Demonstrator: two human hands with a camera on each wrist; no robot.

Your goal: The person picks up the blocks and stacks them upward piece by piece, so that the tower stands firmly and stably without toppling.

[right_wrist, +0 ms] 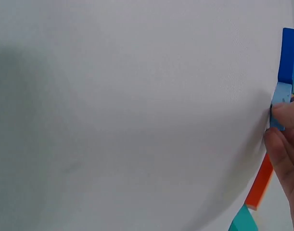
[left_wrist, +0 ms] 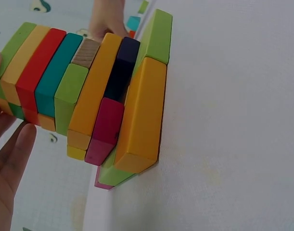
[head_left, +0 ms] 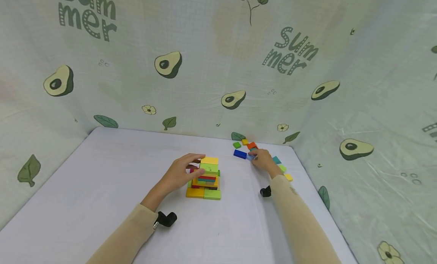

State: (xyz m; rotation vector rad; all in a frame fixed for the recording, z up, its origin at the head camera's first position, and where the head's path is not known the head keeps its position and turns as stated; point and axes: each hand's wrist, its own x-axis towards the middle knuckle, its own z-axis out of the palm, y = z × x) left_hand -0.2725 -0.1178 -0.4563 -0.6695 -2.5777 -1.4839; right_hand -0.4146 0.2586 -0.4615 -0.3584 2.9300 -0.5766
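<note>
Fingers spread, the left hand [head_left: 179,173] rests against the upper left side of the wooden block tower [head_left: 209,168] near mid-table [head_left: 136,161], while at far right the right hand [head_left: 264,160] pinches the light-blue block [right_wrist: 281,94] beside the dark-blue block [head_left: 240,154]. A sideways nudge from the left hand could topple the tower's narrow upper layers; a loose pinch could drop the light-blue block.

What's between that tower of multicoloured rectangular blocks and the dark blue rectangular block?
In the head view, only bare white tabletop lies between the tower and the dark blue block.
</note>
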